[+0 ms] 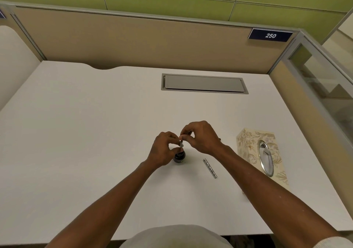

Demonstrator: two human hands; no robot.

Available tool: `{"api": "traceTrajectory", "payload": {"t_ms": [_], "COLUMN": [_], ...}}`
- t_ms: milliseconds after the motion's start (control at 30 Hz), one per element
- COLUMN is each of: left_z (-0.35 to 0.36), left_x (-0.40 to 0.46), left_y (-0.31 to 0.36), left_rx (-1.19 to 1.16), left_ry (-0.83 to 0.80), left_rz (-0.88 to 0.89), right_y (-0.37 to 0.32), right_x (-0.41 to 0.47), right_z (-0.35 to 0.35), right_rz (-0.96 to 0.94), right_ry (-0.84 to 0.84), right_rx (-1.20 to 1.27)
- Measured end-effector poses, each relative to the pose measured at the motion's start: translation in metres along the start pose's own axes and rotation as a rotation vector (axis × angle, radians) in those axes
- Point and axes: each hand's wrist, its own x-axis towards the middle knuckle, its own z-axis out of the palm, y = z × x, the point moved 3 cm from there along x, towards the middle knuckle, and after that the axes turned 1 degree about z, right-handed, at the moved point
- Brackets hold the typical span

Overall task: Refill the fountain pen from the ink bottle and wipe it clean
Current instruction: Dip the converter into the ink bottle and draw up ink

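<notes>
My left hand [162, 148]: fingers curled, pinching the slim metal fountain pen section [181, 144], upright over the small dark round glass ink bottle [179, 157]. My right hand [200, 137]: fingertips pinching the pen's upper end. Silver perforated pen barrel [210, 168]: flat on the white desk [76, 133], just right of the bottle. Cream floral tissue box [261, 152]: near the desk's right edge. Wide bare desktop to the left.

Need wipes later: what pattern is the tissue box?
Cream tissue box with beige floral print, head view.
</notes>
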Motion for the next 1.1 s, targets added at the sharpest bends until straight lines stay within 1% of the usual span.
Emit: {"api": "traceTrajectory", "payload": {"t_ms": [367, 633, 833, 1100], "left_z": [-0.0017, -0.0018, -0.0010, 0.0020], "left_x": [0.0004, -0.0014, 0.0001, 0.0003], "left_y": [-0.0039, -0.0032, -0.0055, -0.0076], "left_rx": [-0.056, -0.082, -0.082, -0.083], "left_ry": [-0.051, -0.015, 0.000, 0.009], "left_rz": [-0.007, -0.023, -0.033, -0.017], "right_y": [0.0023, 0.0021, -0.0003, 0.0030], "right_x": [-0.0023, -0.0022, -0.0020, 0.0019], "right_z": [-0.0016, -0.0014, -0.0042, -0.0029], "right_rz": [0.003, 0.000, -0.040, 0.006], "right_ry": [0.022, 0.007, -0.012, -0.028], "right_rx": [0.043, 0.039, 0.028, -0.006]}}
